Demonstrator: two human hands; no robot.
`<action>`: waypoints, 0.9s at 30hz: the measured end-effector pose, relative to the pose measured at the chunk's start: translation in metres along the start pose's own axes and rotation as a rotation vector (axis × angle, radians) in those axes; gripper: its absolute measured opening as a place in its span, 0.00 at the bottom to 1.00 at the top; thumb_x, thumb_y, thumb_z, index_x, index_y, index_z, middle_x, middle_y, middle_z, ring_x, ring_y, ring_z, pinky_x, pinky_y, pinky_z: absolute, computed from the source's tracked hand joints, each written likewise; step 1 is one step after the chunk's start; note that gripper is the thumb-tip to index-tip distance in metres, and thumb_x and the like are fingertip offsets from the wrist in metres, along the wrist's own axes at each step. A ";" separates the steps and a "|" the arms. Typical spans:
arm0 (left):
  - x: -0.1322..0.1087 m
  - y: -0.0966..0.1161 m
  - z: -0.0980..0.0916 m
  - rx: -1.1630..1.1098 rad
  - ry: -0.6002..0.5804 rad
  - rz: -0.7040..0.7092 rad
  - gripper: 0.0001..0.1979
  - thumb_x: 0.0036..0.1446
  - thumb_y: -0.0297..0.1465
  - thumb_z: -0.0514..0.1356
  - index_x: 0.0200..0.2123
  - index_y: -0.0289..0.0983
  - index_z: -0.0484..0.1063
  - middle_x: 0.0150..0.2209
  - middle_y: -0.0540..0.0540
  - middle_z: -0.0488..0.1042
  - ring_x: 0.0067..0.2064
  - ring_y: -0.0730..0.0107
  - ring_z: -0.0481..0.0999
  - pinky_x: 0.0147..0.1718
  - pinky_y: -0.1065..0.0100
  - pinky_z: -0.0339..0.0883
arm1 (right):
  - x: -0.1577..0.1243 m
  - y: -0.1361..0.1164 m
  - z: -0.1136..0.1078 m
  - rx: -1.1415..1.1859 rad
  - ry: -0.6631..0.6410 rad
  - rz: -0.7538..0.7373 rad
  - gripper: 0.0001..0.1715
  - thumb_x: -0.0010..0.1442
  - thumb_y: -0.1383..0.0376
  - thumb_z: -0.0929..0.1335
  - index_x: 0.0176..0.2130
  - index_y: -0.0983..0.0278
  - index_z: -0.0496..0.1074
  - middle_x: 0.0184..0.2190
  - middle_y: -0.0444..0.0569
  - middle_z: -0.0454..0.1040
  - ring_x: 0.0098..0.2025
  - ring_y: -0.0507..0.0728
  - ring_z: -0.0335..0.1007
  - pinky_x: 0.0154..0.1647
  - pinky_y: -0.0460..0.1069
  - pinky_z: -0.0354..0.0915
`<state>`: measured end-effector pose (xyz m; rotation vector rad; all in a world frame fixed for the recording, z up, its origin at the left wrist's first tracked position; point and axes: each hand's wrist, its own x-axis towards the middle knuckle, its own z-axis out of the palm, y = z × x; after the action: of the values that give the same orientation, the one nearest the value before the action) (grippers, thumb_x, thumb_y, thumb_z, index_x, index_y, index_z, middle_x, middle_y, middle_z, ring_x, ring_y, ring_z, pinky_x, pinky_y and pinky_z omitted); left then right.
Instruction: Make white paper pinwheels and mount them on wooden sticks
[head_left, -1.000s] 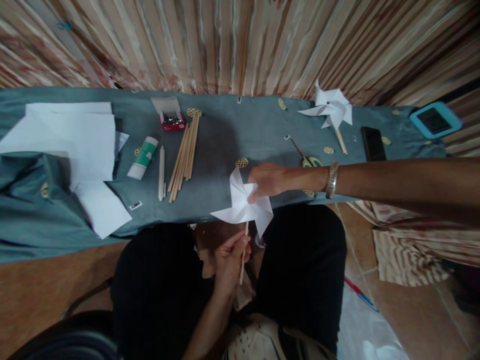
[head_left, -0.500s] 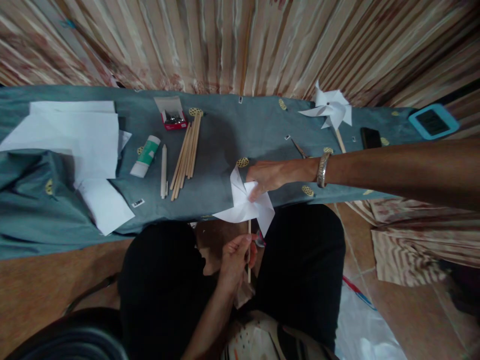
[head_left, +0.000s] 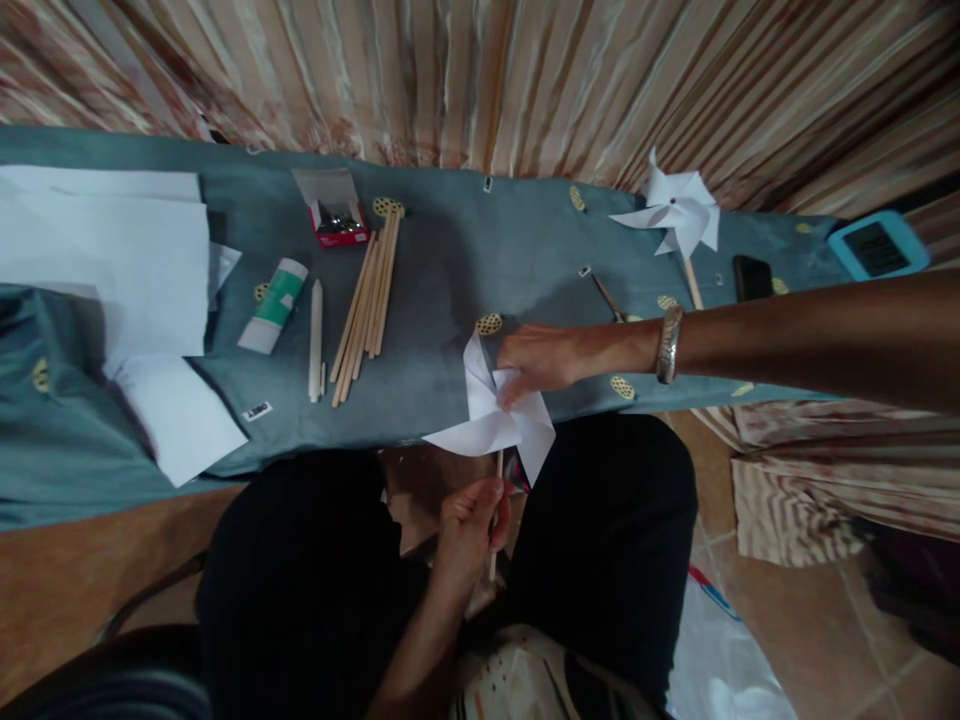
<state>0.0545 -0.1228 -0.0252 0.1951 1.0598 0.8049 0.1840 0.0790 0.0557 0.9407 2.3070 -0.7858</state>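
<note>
A white paper pinwheel (head_left: 495, 428) is held at the table's near edge, above the gap between my knees. My left hand (head_left: 471, 520) is closed round its thin wooden stick (head_left: 493, 565), just below the paper blades. Over the upper right of the pinwheel, my right hand (head_left: 541, 358) has its thumb pressed near the centre; its other fingers are partly hidden behind the folded paper. The join between stick and paper cannot be seen from here. A finished-looking second pinwheel (head_left: 679, 212) lies at the back right.
Wooden sticks (head_left: 367, 310), a white candle-like rod (head_left: 315, 340), a glue stick (head_left: 274, 305) and a red box of metal pins (head_left: 335, 212) lie left of centre. White paper sheets (head_left: 142, 270) are far left. Scissors (head_left: 607, 297), a black phone-like object (head_left: 752, 277) and a blue-framed device (head_left: 879, 246) lie right.
My view has shifted slightly, so the things on the left sit further left. Both hands keep their hold on the pinwheel, and its stick leans a little more.
</note>
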 end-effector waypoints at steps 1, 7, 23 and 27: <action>0.000 0.000 -0.001 0.005 0.000 -0.004 0.25 0.40 0.51 0.70 0.25 0.33 0.75 0.15 0.55 0.64 0.13 0.84 0.54 0.15 0.75 0.41 | 0.000 0.000 0.000 -0.001 -0.006 0.002 0.16 0.57 0.56 0.73 0.28 0.67 0.78 0.22 0.45 0.72 0.25 0.51 0.61 0.27 0.45 0.49; 0.002 0.004 -0.006 0.023 -0.020 -0.030 0.26 0.39 0.52 0.70 0.24 0.32 0.75 0.15 0.55 0.62 0.13 0.86 0.51 0.15 0.75 0.38 | -0.001 -0.003 -0.001 -0.013 -0.038 0.057 0.19 0.59 0.54 0.71 0.30 0.68 0.78 0.24 0.49 0.74 0.26 0.53 0.65 0.27 0.46 0.51; -0.001 0.005 0.005 -0.086 -0.042 -0.123 0.27 0.36 0.52 0.71 0.24 0.33 0.73 0.15 0.56 0.61 0.13 0.86 0.52 0.15 0.75 0.41 | 0.002 0.000 0.000 -0.001 -0.060 0.064 0.18 0.58 0.53 0.72 0.30 0.67 0.78 0.25 0.48 0.74 0.27 0.54 0.66 0.26 0.47 0.50; 0.002 -0.004 0.009 -0.152 -0.065 -0.122 0.27 0.37 0.51 0.72 0.25 0.33 0.72 0.15 0.56 0.62 0.14 0.85 0.53 0.15 0.75 0.42 | 0.003 0.000 0.000 0.006 -0.060 0.060 0.18 0.58 0.54 0.72 0.30 0.67 0.77 0.26 0.48 0.75 0.27 0.53 0.66 0.27 0.46 0.51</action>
<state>0.0643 -0.1225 -0.0243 0.0272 0.9365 0.7600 0.1817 0.0803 0.0539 0.9711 2.2159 -0.7853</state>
